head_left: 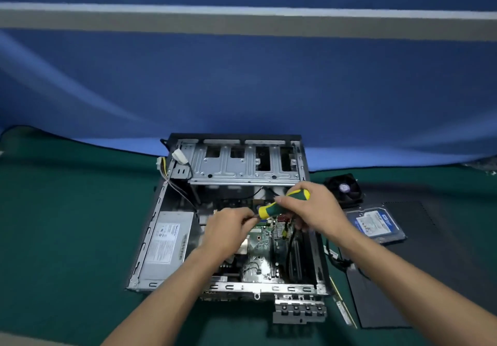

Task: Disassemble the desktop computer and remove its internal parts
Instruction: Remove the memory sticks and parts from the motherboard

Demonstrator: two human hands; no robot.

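While the right hand [314, 208] grips the screwdriver [279, 203] handle and the left hand [228, 227] pinches its shaft, keeping it upright on the motherboard [263, 243] screw seems wise.

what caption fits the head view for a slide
Both hands work a green-and-yellow screwdriver over the green motherboard inside the open metal case.

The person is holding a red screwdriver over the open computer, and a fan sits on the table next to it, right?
Not quite: the screwdriver is green and yellow, not red. The head view shows the right hand gripping it over the open computer, and the fan does sit beside it.
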